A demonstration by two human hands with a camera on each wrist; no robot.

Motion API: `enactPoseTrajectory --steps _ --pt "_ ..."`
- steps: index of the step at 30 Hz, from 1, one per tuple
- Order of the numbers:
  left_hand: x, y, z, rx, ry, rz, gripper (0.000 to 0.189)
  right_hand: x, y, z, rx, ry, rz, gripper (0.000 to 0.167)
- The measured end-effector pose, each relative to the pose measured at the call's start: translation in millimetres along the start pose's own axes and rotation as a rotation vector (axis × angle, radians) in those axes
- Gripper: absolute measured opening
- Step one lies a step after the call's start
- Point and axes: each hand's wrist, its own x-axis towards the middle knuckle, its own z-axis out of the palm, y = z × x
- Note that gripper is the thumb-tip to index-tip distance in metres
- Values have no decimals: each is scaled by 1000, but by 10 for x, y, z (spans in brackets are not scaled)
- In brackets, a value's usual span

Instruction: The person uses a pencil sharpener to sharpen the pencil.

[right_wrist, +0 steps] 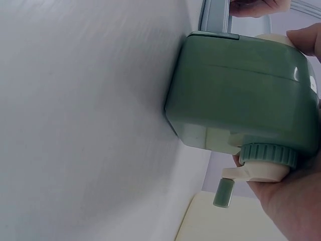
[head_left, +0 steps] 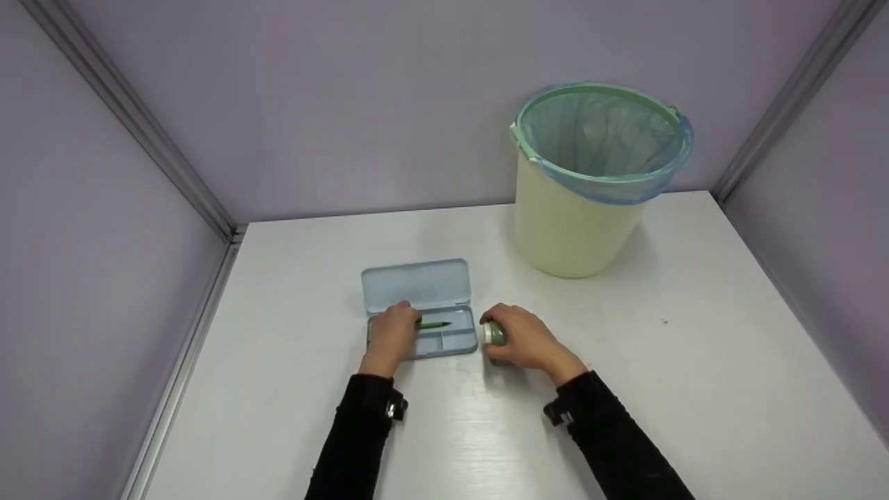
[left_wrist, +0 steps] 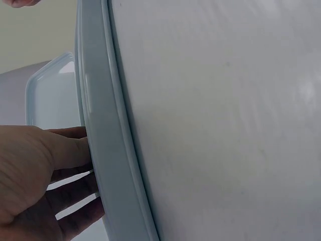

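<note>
The light blue pencil case (head_left: 417, 283) lies with its lid tipped back on the white table. My left hand (head_left: 394, 337) reaches into its left part and pinches a green pencil (head_left: 435, 324), whose dark tip points right. In the left wrist view the case's side wall (left_wrist: 105, 100) hides the fingertips and the pencil. Just right of the case, my right hand (head_left: 526, 340) grips a green and white pencil sharpener (head_left: 495, 335). The right wrist view shows the sharpener's boxy green body (right_wrist: 241, 85) and its crank handle (right_wrist: 224, 193), with the body resting on the table.
A pale yellow bucket (head_left: 573, 236) with a green rim and a blue bag liner (head_left: 604, 184) stands at the back right. Light panels (head_left: 347, 125) rise behind the table and at both sides. A small dark speck (head_left: 665, 321) lies right of the hands.
</note>
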Motion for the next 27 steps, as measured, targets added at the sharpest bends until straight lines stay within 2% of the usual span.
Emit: enactPoseTrajectory --steps 4,7,14,20,23,27 --pt "0 24 -12 0 -13 -18 18 1 0 -20 7 -12 -3 40" --pt "-14 79 -13 -33 13 -6 19 -2 5 -43 6 -20 -8 41" --pt "-121 299 -20 -55 151 121 17 16 15 -64 -22 -28 -36 42" --pt "-252 545 -52 -73 161 229 23 24 26 -78 0 -40 -35 41" --pt "-292 656 -54 -92 165 257 29 27 33 -85 5 -35 -53 40" --pt "-332 782 -11 -111 205 305 38 30 43 -89 13 -35 -66 43"
